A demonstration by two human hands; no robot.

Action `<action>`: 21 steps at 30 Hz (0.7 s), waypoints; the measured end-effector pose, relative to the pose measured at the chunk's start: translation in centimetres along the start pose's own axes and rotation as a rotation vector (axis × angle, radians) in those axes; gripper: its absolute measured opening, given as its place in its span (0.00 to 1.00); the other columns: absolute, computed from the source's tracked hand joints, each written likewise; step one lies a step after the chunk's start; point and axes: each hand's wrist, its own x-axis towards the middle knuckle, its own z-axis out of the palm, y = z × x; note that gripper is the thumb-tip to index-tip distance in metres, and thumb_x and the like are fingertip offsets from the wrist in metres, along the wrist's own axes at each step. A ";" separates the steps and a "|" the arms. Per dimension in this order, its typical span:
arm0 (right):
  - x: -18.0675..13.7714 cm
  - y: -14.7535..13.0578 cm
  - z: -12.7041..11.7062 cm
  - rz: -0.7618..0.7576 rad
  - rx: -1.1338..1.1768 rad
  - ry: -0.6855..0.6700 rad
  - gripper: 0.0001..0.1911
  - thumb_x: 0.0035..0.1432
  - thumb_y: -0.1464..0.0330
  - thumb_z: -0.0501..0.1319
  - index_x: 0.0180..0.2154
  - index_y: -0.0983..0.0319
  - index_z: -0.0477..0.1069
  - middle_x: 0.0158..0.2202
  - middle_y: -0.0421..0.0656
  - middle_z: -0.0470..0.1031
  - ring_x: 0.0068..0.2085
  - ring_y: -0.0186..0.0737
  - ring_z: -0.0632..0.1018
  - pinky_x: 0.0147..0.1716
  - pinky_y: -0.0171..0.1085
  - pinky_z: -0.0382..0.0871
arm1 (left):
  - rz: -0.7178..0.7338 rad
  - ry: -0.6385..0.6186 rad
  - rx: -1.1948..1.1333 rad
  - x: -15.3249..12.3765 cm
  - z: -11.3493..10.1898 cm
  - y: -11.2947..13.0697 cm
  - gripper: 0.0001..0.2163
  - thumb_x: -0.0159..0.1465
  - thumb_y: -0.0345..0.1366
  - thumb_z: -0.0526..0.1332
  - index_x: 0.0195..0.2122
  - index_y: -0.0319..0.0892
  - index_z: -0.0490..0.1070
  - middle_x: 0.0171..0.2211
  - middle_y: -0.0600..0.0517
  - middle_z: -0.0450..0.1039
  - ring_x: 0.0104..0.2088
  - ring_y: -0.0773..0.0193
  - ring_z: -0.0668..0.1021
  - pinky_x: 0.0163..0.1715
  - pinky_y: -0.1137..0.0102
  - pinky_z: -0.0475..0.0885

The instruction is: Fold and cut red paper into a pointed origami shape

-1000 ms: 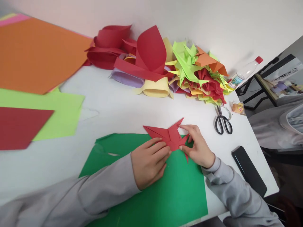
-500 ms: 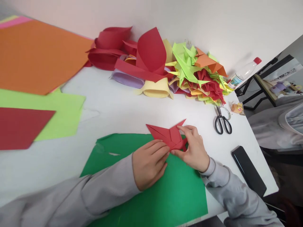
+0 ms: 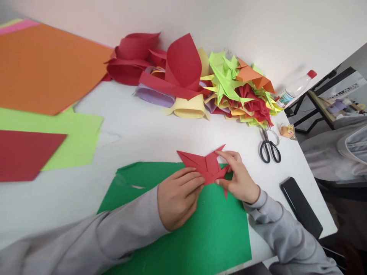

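A red folded paper piece point(image 3: 211, 165) with several pointed flaps lies at the far edge of a green sheet point(image 3: 218, 225). My left hand point(image 3: 180, 198) has its fingers closed on the lower left part of the fold, the fingertips partly hidden beneath each other. From the right, my right hand point(image 3: 239, 177) grips the same piece, index finger on the upper right flap and thumb on the lower edge. One narrow red point sticks out below the right thumb.
Curled red, purple and yellow papers point(image 3: 183, 61) and a pile of green, orange and red folded shapes point(image 3: 243, 91) stand along the wall. Large coloured sheets point(image 3: 51, 68) lie left. Scissors point(image 3: 270, 147), a black phone point(image 3: 301, 206) and a bottle point(image 3: 296, 88) sit at right.
My right thumb has shifted right along the lower edge, and a red point now shows below it. My left hand has moved slightly left and still touches the red fold.
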 end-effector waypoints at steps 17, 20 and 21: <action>-0.4 1.7 -1.2 -0.110 0.277 -0.025 0.08 0.49 0.68 0.70 0.33 0.61 0.76 0.28 0.38 0.70 0.27 0.33 0.71 0.29 0.34 0.68 | 0.016 0.030 0.007 -0.2 0.0 -0.1 0.10 0.63 0.24 0.53 0.38 0.33 0.75 0.38 0.43 0.78 0.41 0.55 0.77 0.46 0.57 0.74; -0.7 1.3 -1.2 -0.274 0.202 -0.015 0.01 0.54 0.71 0.66 0.32 0.60 0.75 0.30 0.41 0.77 0.33 0.36 0.76 0.36 0.37 0.70 | 0.010 0.040 -0.004 -0.5 0.1 -0.2 0.11 0.63 0.25 0.53 0.42 0.32 0.73 0.40 0.42 0.78 0.42 0.54 0.76 0.46 0.57 0.73; -0.7 1.2 -1.2 -0.344 0.182 -0.014 0.02 0.56 0.73 0.64 0.32 0.60 0.75 0.31 0.42 0.78 0.34 0.37 0.77 0.38 0.38 0.70 | -0.001 0.046 -0.003 -0.6 0.2 -0.2 0.11 0.63 0.25 0.53 0.43 0.32 0.72 0.41 0.41 0.77 0.43 0.53 0.76 0.44 0.57 0.74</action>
